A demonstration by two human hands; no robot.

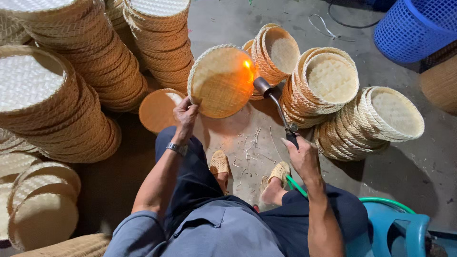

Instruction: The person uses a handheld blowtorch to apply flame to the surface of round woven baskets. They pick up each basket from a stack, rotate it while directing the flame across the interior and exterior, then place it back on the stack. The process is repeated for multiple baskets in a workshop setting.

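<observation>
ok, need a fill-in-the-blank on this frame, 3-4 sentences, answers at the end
1. The left hand holds a round woven tray by its ____ edge.
2. The right hand grips a gas torch whose flame plays on the tray's ____ side.
3. A ____ hose runs from the torch handle toward the blue stool.
4. The left wrist wears a ____.

Missing words: lower; right; green; watch

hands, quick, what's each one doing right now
Left hand: closed on the rim of the round woven tray.
Right hand: closed on the handle of the gas torch.
</observation>
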